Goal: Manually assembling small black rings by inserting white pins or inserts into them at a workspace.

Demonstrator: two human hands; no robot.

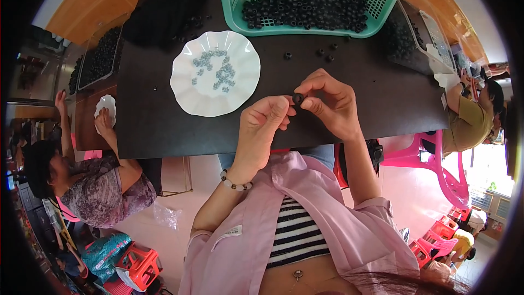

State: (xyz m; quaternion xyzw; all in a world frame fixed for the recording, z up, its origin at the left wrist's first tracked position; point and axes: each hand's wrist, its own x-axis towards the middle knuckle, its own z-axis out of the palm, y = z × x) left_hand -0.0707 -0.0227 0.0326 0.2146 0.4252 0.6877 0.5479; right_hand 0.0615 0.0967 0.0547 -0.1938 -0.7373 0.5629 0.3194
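Observation:
Over the near part of the dark table, my two hands meet at a small black ring-shaped piece (297,99). My right hand (337,108) pinches it between thumb and forefinger. The fingers of my left hand (263,125) are pinched together against its left side; whatever else may be between them is too small to make out. Left of my hands, a white scalloped plate (188,95) bears small clear bluish pieces (224,74) in loose clusters. Several loose black pieces (321,52) lie on the table just beyond my right hand.
A green plastic basket (232,19) with many black pieces stands at the table's far side. Clear bins of black pieces stand at far right (431,60) and left (101,57). Dark cloth (158,16) lies far left. Co-workers sit left (103,191) and right (472,114).

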